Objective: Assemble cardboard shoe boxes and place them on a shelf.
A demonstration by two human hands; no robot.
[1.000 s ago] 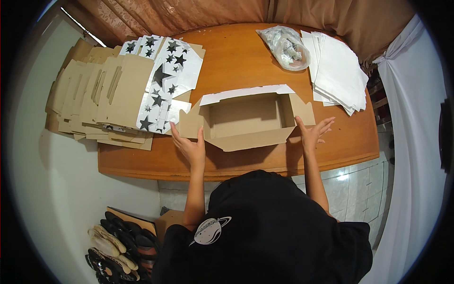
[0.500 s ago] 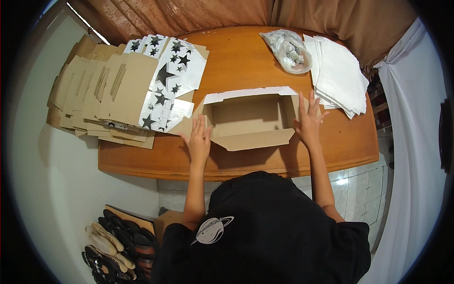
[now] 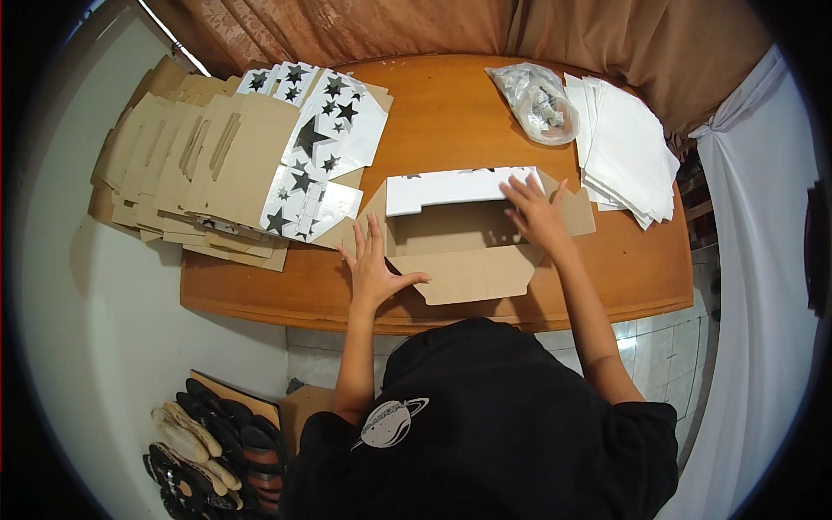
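Observation:
In front of me on the wooden table stands a cardboard box point(image 3: 472, 276), brown inside, with its flaps spread outward and its top open. Its far flap point(image 3: 446, 192) shows a white face with dark star bits at the edge and leans over the opening. My right hand point(image 3: 539, 217) is at the right end of that flap, fingers spread over it. My left hand point(image 3: 374, 270) lies by the box's left side, fingers stretched and thumb pointing toward the near flap. Neither hand grasps anything.
Flattened cardboard boxes point(image 3: 173, 156) are piled on the left, some printed with black stars on white. At the back right, a clear plastic bag point(image 3: 539, 104) sits beside a stack of white sheets point(image 3: 626, 147). Several shoes point(image 3: 217, 442) are on the lower left; a white curtain point(image 3: 745, 260) hangs at right.
My right hand has moved left from the box's right side onto the far flap, which now tilts inward over the opening. The near flap has dropped further outward. My left thumb has swung toward the box.

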